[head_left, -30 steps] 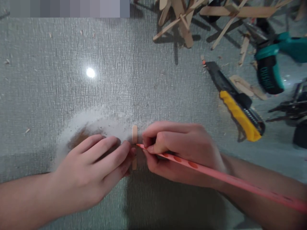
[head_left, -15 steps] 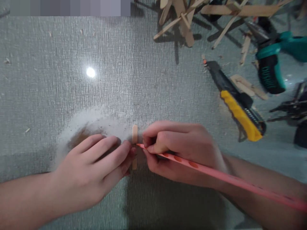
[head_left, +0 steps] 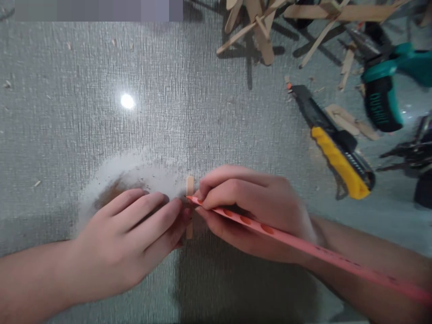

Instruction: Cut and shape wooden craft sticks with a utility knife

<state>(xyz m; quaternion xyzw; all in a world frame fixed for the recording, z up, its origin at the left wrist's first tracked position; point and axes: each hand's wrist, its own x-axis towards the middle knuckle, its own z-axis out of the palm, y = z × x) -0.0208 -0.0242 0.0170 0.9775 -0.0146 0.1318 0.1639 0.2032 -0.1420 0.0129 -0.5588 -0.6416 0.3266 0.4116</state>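
A small wooden craft stick [head_left: 190, 185] lies upright-in-view on the grey textured mat [head_left: 168, 90], between my two hands. My left hand [head_left: 135, 234] presses its fingertips on the stick's left side and holds it flat. My right hand [head_left: 249, 211] grips a long pink pencil [head_left: 303, 249] with orange spots. The pencil's tip touches the stick near its middle. The stick's middle part is hidden by my fingers.
A yellow and black utility knife [head_left: 334, 148] lies to the right. A teal glue gun [head_left: 384, 90] and dark pliers [head_left: 405, 157] sit at the far right. A structure of glued wooden sticks [head_left: 256, 27] stands at the top. A worn pale patch [head_left: 124, 180] marks the mat.
My right hand and the pencil tip have shifted slightly up and left along the stick. My left hand has stayed in place.
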